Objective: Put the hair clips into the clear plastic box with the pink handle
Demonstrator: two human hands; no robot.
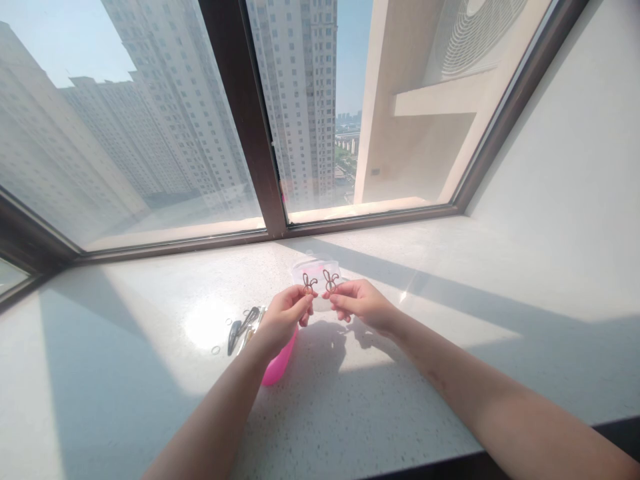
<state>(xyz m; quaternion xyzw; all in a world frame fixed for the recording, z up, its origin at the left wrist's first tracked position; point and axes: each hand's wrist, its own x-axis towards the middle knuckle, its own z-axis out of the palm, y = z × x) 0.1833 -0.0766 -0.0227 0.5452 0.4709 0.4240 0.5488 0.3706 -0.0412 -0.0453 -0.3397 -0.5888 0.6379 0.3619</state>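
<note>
My left hand (291, 311) pinches a small brown rabbit-shaped hair accessory (309, 283) between thumb and fingers. A matching rabbit-shaped hair accessory (330, 280) is held the same way in my right hand (361, 303). The two pieces are side by side, a short gap apart, with their looped ears pointing up. Behind them lies a clear plastic bag (316, 267) with some pink in it. Beneath my left wrist is a bright pink container (277, 365), partly hidden by the arm.
Left of my left hand, dark hair clips (234, 337) lie in a small pile, with a few thin rings (215, 350) nearby. Everything rests on a pale speckled sill (390, 407). Brown-framed windows (273, 167) rise behind it, and a white wall (565, 167) stands at right.
</note>
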